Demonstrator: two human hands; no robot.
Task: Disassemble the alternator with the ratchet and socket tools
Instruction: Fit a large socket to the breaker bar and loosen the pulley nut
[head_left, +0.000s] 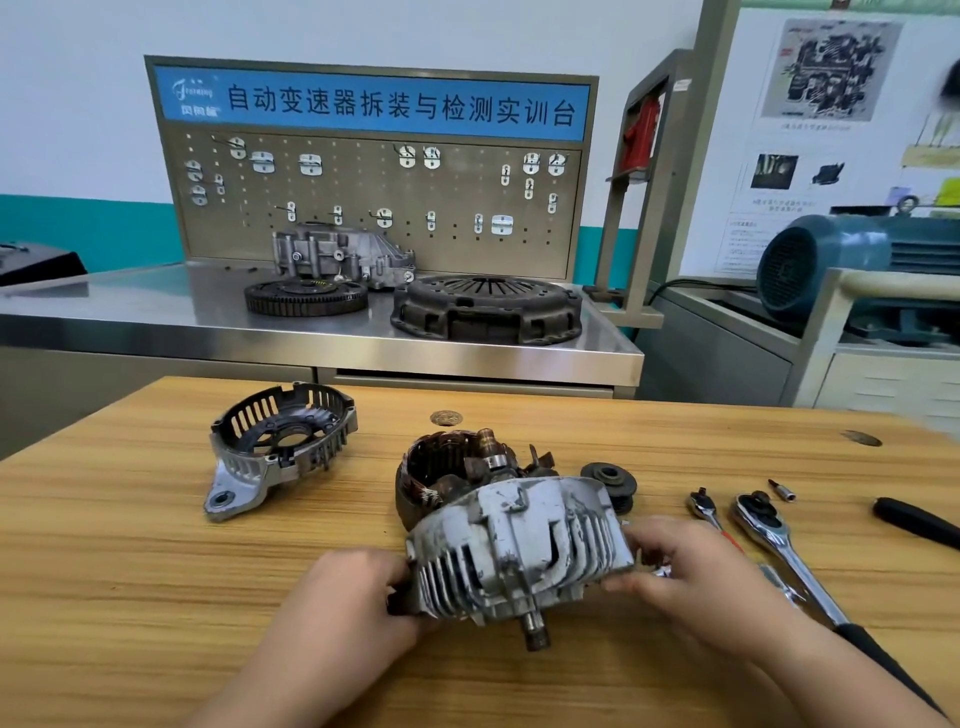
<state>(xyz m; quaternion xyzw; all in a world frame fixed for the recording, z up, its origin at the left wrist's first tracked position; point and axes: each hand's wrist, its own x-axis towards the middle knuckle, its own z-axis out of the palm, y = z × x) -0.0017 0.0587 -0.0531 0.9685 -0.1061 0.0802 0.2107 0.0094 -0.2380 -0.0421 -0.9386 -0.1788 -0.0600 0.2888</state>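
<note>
The alternator's front housing (519, 545), grey and ribbed, lies tilted on the wooden table (156, 597) with its shaft end pointing toward me. The stator with copper windings (436, 467) and the rotor (493, 457) stick out behind it. My left hand (353, 597) grips the housing's left edge and my right hand (691, 566) grips its right edge. The removed rear cover (280, 441) lies to the left. A black pulley (610, 480) rests behind the housing on the right. Two ratchets (769, 530) (704, 509) lie at the right.
A small socket bit (782, 490) and a black handle (914, 522) lie at the far right of the table. Behind stands a steel bench (156, 322) with a gear ring (306, 296), a clutch cover (485, 306), a casting and a pegboard. A blue motor (831, 260) sits right.
</note>
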